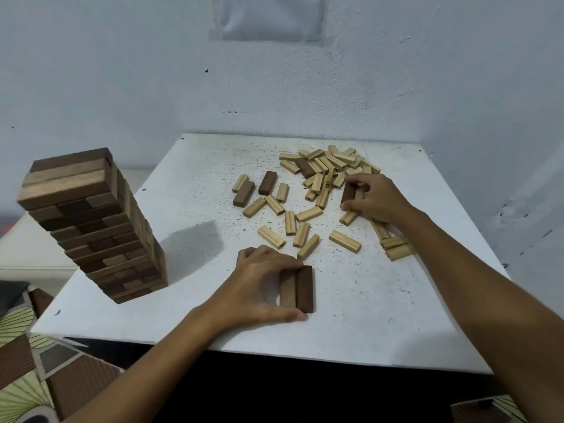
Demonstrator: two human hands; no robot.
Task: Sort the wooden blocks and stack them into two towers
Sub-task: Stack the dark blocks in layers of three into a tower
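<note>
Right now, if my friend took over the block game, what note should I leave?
Left hand holds two dark blocks side by side on the table. Right hand pinches a dark block in the loose pile.
Done: dark tower stands far left.
Left: three more dark blocks lie loose, then all the light blocks need their own tower, not yet started.

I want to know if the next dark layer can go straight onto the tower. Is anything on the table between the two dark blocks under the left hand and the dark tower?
Nothing visible. The two dark blocks lie side by side under the left hand, and the stretch of table between them and the dark tower holds only the tower's shadow. The loose blocks lie farther back and to the right.
</note>
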